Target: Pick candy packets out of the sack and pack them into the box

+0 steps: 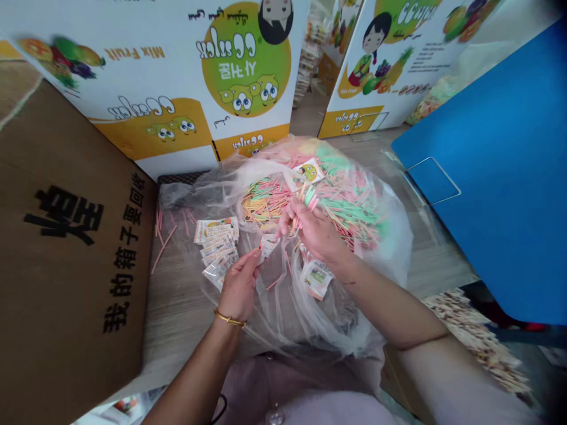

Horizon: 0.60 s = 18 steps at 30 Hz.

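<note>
My left hand (242,277), with a gold bangle at its wrist, pinches a small printed packet (267,247). In my right hand (316,233) is a small bunch of thin candy sticks (305,196) in pink, green and yellow, held over the pile. A large clear plastic bag (392,200) lies open around many loose candy sticks (270,202). One printed packet (310,170) rests on top of the pile. Left of my left hand, several flat packets (218,242) lie overlapped. Beneath my right wrist sits another packet (318,277) on the plastic.
A brown carton (80,236) stands at the left. White and yellow printed cartons (163,77) line the back. A blue panel (496,177) with a wire loop slants at the right. Stray pink sticks (163,249) lie on the grey table (172,313). Several bundles (478,336) sit lower right.
</note>
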Available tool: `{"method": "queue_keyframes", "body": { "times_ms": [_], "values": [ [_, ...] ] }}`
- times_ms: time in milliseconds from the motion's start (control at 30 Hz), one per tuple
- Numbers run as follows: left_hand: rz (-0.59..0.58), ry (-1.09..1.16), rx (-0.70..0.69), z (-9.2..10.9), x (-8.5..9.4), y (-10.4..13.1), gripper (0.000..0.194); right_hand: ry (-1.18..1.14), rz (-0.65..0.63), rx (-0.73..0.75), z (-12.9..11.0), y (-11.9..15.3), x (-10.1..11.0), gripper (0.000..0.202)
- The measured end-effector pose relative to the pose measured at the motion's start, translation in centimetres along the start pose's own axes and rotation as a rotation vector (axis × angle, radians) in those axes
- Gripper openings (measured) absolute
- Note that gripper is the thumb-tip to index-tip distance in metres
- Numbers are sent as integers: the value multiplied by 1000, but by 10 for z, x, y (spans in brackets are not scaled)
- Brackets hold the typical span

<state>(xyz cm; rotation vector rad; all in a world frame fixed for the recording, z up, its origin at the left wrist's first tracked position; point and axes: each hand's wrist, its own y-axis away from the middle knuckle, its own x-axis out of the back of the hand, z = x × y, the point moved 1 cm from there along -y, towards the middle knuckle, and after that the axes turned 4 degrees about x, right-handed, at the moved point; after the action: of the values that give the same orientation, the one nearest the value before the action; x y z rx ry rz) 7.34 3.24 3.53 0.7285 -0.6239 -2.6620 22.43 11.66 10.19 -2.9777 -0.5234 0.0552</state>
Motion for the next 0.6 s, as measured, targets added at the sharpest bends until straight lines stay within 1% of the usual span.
{"method": "queue_keyframes", "body": {
  "times_ms": [67, 167, 300, 367, 433, 500, 600],
  "values": [
    [-27, 18, 29, 1, -3, 2, 34, -22, 37, 50, -3, -1, -5, 48],
    [-50, 22, 46, 2, -6, 5, 32, 24, 14, 54, 0, -1, -14, 50],
    [-78, 38, 59, 4, -6, 7, 29, 73, -96, 65, 12, -2, -20, 52],
    [-85, 43, 62, 5, -5, 7, 29, 86, -160, 70, 18, -3, -19, 52],
    [-96, 56, 72, 6, -4, 7, 29, 107, -190, 71, 22, -5, -17, 54],
    [-102, 72, 80, 6, -3, 6, 29, 147, -183, 45, 26, -6, -14, 53],
    [-91, 59, 84, 6, -3, 5, 31, 141, -102, -44, 32, -7, -10, 53]
  ]
}}
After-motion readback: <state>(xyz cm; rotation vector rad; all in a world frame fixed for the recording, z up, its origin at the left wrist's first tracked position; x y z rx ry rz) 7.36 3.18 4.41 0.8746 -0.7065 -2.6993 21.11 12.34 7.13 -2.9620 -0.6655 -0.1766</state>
